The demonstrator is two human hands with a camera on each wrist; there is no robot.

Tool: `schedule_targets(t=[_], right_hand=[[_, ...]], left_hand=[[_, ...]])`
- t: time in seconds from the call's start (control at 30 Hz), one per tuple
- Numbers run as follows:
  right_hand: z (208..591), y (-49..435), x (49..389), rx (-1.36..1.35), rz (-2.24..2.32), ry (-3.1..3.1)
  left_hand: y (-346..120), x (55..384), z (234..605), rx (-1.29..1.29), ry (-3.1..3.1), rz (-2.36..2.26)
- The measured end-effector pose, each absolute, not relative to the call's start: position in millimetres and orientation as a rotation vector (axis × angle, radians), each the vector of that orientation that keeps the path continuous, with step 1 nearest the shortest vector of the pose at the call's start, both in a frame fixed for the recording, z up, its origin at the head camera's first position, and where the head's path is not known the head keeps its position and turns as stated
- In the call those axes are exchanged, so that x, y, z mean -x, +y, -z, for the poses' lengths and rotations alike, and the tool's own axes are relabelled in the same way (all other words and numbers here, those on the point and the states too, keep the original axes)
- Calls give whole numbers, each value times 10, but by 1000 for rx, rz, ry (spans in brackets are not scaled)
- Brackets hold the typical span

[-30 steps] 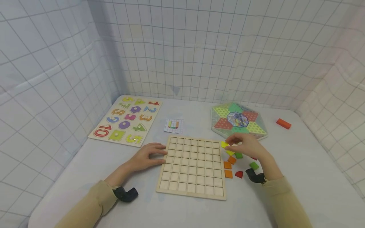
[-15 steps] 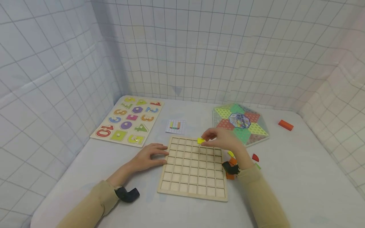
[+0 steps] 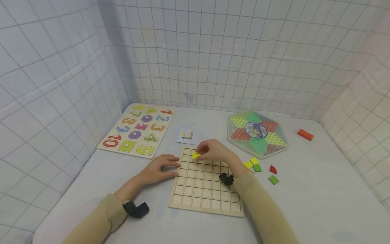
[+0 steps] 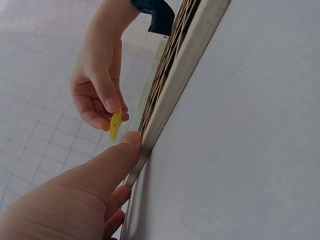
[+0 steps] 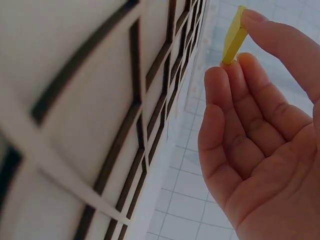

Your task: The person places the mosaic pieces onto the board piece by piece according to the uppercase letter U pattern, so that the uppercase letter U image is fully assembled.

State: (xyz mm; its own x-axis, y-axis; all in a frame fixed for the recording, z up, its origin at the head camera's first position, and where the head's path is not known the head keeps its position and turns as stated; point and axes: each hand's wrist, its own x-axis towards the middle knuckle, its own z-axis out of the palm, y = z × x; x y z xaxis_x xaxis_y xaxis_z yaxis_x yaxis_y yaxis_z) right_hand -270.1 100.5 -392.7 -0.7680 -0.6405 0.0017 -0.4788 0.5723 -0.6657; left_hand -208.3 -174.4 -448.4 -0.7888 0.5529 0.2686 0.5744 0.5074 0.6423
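A square wooden grid board (image 3: 195, 192) lies on the table in front of me. My right hand (image 3: 214, 150) pinches a yellow tile (image 3: 195, 156) between thumb and fingertips, above the board's upper left cells. In the right wrist view the yellow tile (image 5: 235, 36) is held clear of the grid. My left hand (image 3: 158, 168) rests at the board's left edge with relaxed fingers; in the left wrist view its thumb touches the rim. Right of the board lie more tiles: yellow tiles (image 3: 254, 161), green tiles (image 3: 273, 179) and a red quarter-round tile (image 3: 273, 169). My right forearm hides part of the board.
A small pattern card (image 3: 187, 136) lies beyond the board. At the back left is a number puzzle board (image 3: 137, 130). A hexagonal Chinese checkers box (image 3: 257, 134) stands at the back right, with a red-orange block (image 3: 305, 134) farther right. Grid-patterned cloth walls surround the table.
My right hand has taken a yellow tile from the pieces at the right and carried it left across the board to its upper left. The left hand has stayed at the edge.
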Motion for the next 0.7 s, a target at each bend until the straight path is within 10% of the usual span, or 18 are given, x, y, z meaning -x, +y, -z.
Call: schedule_targets(t=[0.7], right_hand=[[4045, 843, 2790, 890, 852, 2545]], left_hand=[[-1740, 2079, 4486, 997, -2717, 1147]])
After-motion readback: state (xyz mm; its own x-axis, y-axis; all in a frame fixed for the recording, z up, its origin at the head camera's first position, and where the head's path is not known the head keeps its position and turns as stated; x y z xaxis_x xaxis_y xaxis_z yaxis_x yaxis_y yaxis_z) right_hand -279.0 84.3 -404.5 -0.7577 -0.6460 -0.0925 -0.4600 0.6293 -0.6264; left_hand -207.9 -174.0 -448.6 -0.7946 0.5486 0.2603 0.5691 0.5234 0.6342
